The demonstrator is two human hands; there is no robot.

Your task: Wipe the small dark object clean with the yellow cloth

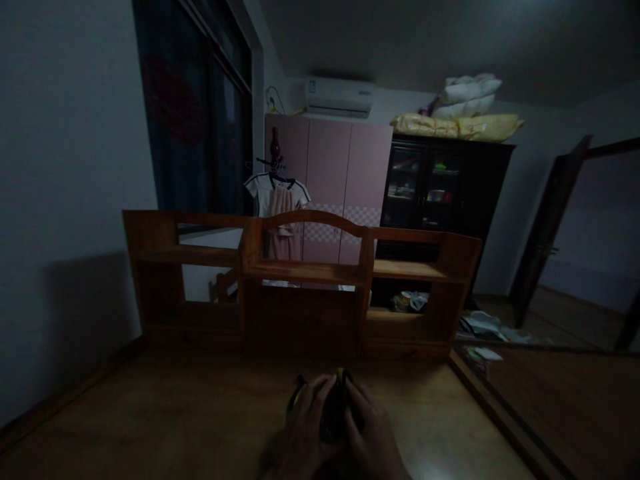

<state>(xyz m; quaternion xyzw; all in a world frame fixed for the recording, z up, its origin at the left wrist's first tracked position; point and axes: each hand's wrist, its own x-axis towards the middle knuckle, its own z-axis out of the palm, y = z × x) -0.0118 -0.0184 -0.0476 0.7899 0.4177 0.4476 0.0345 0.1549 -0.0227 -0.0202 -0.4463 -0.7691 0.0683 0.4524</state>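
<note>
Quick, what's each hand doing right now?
Left hand: closed around the left side of a dark object with yellow parts, holding it.
Right hand: holding the same object from the right, fingers bent against it.

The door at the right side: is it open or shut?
Open. The door stands swung away from its frame, and a wall and floor show beyond.

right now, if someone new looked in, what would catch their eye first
Probably the wooden shelf, standing across the far side of the table in the middle of the picture. Next, at the bottom centre, the left hand and right hand hold a dark thing with touches of yellow. Higher up, at the right, a yellow bundle lies on the black cabinet.
</note>
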